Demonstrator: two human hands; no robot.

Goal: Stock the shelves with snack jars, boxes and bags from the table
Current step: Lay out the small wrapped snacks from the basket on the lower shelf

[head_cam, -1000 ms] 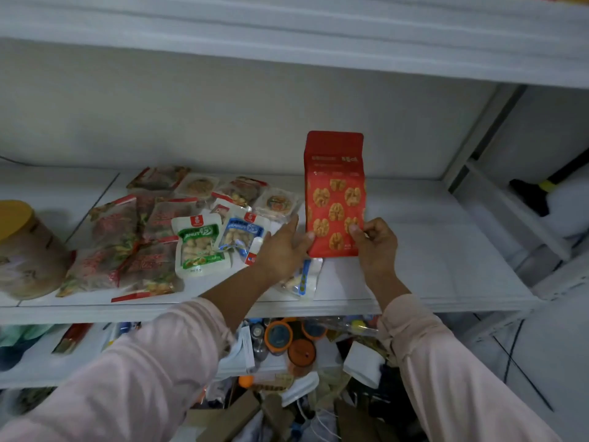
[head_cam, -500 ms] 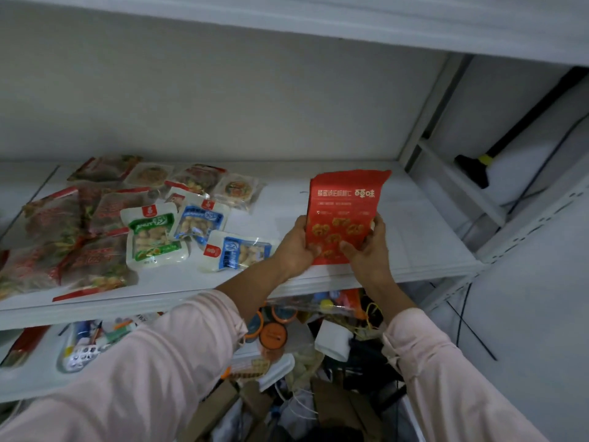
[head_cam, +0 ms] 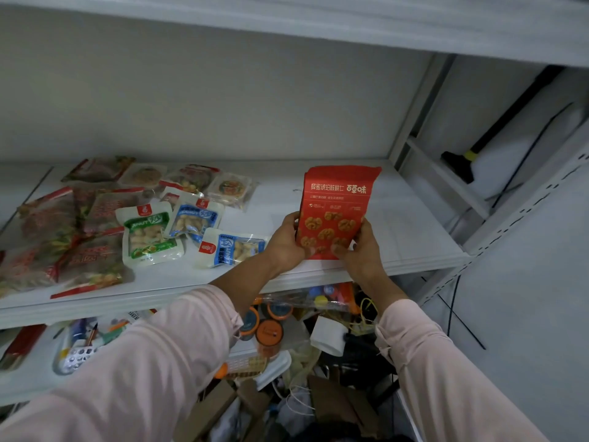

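Your red walnut pouch (head_cam: 334, 212) stands upright near the front edge of the white shelf (head_cam: 404, 224). It is a flat, matte, rectangular bag printed with walnut halves, its top edge slightly bent. Your left hand (head_cam: 285, 247) curls round its lower left side, and your right hand (head_cam: 363, 253) clasps the lower right, thumb on the front. Just left lie glossy white peanut packets (head_cam: 148, 236) with clear windows, then a heap of crinkly, red-trimmed transparent bags (head_cam: 63, 240).

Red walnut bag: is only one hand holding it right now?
No, the left hand and the right hand both grip the red walnut bag, one on each lower side.
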